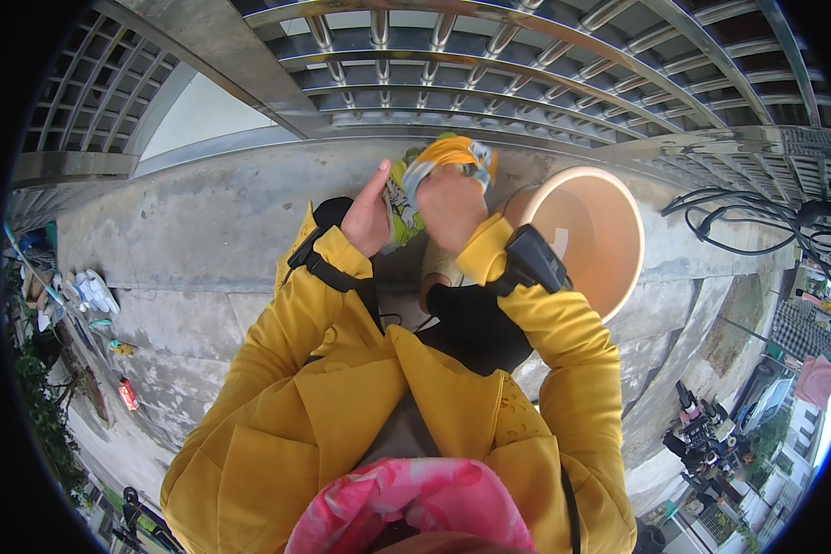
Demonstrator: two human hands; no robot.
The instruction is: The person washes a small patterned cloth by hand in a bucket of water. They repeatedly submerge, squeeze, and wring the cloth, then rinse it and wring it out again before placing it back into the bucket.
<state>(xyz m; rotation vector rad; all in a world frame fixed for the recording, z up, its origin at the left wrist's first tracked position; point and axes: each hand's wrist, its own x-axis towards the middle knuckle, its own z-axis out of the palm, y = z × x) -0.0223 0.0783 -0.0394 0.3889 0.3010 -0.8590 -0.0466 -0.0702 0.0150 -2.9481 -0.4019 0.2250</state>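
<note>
A colourful patterned cloth (450, 156) in orange, green, white and grey is bunched between my hands, in front of a stainless steel railing. My right hand (450, 208) is closed around its upper part and looks slightly blurred. Against the cloth's green lower part rests my left hand (368, 218), its thumb raised; its fingers are partly hidden behind the cloth. An orange plastic bucket (582, 242) stands to the right of my right hand, with what looks like water inside. Both yellow sleeves carry black straps, and a black device sits on the right one.
Stainless steel railings (457, 62) run along the far side of the concrete floor (201, 208). Coiled black cables (734, 218) hang at the right. White shoes (95, 291) and a red packet (129, 395) lie at the left. Parked vehicles are at the lower right.
</note>
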